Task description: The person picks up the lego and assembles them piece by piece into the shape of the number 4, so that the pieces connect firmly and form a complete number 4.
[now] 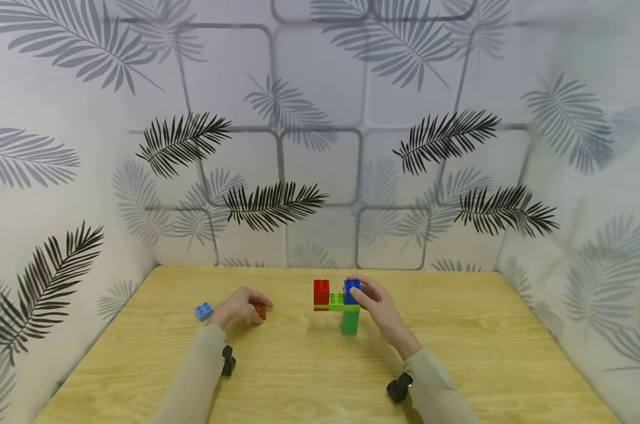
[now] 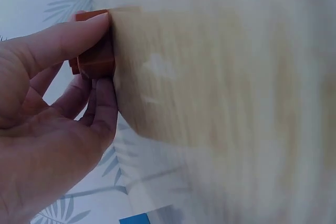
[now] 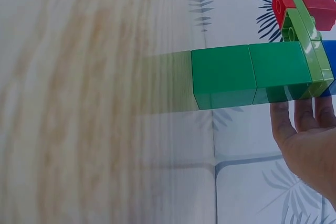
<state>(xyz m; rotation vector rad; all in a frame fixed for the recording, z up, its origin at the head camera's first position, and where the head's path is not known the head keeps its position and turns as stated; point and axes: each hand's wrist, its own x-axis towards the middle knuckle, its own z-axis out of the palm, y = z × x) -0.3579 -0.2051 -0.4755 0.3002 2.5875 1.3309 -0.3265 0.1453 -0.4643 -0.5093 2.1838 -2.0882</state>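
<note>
On the left side of the table, my left hand [image 1: 236, 307] pinches an orange-brown toy brick [image 2: 98, 60] between thumb and fingers, close to the tabletop. My right hand [image 1: 382, 315] holds the dark blue brick [image 1: 353, 290] on top of a small build, thumb in front and fingers behind. Under that brick lies a light green plate [image 1: 336, 301], carried by two stacked green bricks [image 3: 226, 77]. The plate juts out to the left, with a red brick [image 1: 322, 290] on its far end and more red below it. Fingers partly cover the orange-brown brick in the head view.
A light blue brick [image 1: 204, 311] lies on the wooden table [image 1: 299, 377], just left of my left hand. Behind the table stands a wall [image 1: 320, 171] with a leaf pattern. Black wrist devices [image 1: 399, 387] sit on both forearms.
</note>
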